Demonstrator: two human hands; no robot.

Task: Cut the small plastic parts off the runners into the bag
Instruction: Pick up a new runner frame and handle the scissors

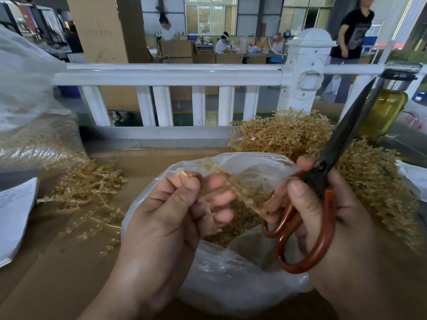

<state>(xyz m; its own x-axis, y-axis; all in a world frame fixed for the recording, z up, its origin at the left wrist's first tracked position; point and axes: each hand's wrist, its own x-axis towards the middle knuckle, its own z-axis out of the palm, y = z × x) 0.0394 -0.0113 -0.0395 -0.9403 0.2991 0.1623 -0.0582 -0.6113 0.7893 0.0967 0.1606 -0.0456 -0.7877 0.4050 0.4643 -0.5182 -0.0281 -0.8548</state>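
One runner point(225, 177) slanting down-right, pinched in left fingers point(184, 183), right fingers point(301, 195) gripping scissors point(339, 139)

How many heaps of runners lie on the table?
2: a smaller heap left of the open bag, a larger heap right of it, behind the scissors. Others may lie out of view.
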